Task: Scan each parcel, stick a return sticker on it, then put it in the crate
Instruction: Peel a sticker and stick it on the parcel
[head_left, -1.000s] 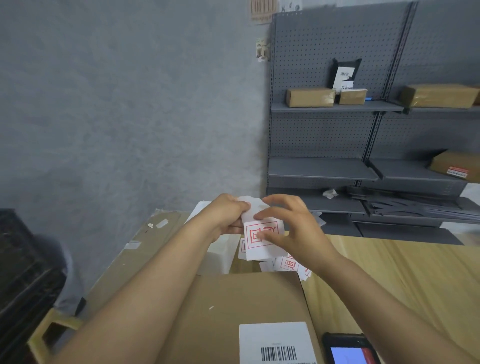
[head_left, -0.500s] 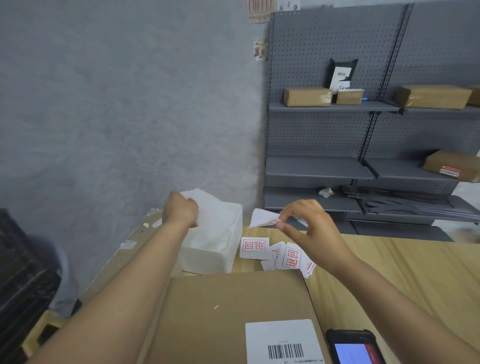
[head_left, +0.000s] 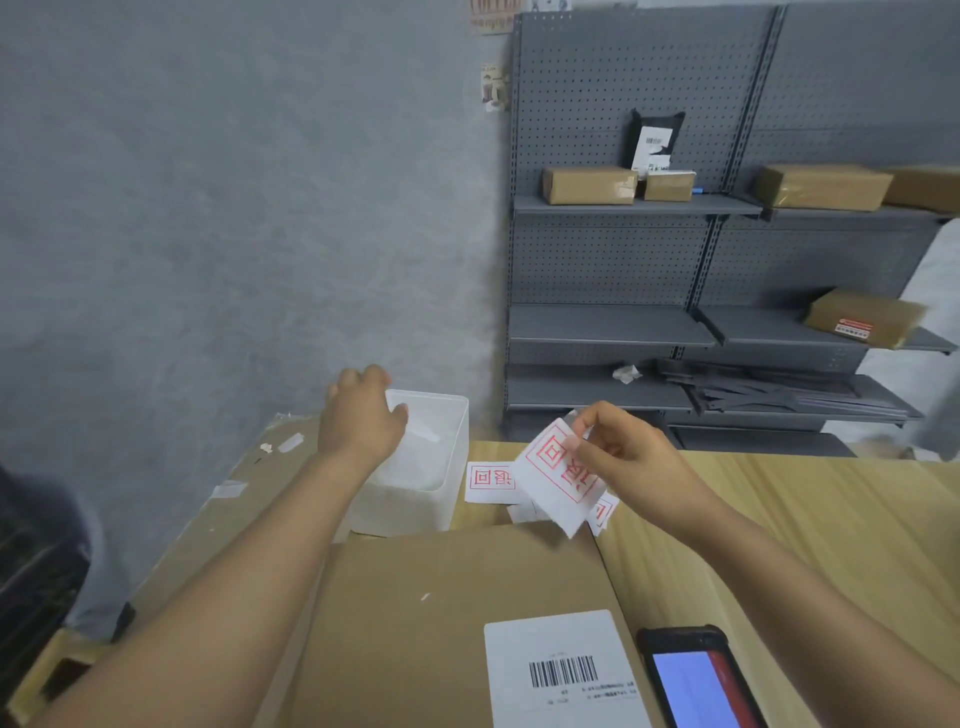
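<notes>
Parcel (head_left: 457, 623) sits nearest, barcode label up, scanner (head_left: 696, 680) touching its right edge; no return sticker on it yet. Right hand (head_left: 623, 457) now pinches the peeled sticker (head_left: 558, 475) just above the parcel's far edge, so sticking looks next. Left hand (head_left: 361, 415) has split off to the white bin (head_left: 447, 499), apparently dropping the backing; fingers hidden, can't tell its grip.

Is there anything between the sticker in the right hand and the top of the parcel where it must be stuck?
Nothing visible. The right hand pinches the return sticker above the far edge of the parcel, whose brown top is bare except for the barcode label near the front.
</notes>
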